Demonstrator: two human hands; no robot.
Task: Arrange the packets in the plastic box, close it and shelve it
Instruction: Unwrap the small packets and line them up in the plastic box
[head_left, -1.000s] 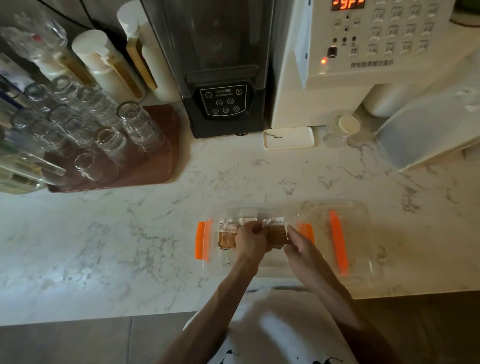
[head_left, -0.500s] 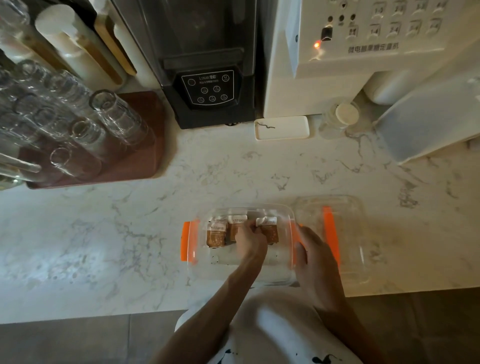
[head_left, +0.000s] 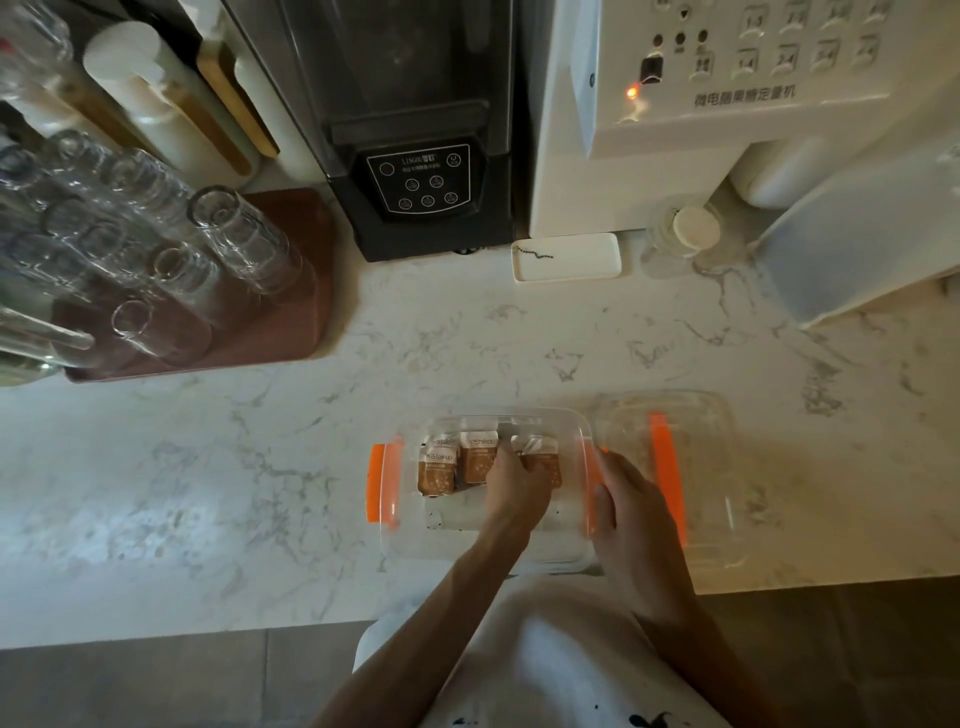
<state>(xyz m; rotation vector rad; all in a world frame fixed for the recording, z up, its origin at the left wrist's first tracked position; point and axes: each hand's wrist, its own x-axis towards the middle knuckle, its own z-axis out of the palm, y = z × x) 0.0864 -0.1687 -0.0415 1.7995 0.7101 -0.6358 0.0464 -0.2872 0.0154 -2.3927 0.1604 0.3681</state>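
A marbled white surface fills the middle of the frame, with a black appliance and a white machine along the top and a brown tray of upturned glasses at upper left. We see the clear box, open and with orange clips, at lower centre near the surface's front edge. Packets stand in a row along its far wall. The left hand reaches into the box, fingers curled on the right-most packet; we cannot tell whether it grips it. The right hand clasps the box's right end. The lid lies just right of the box, touching it.
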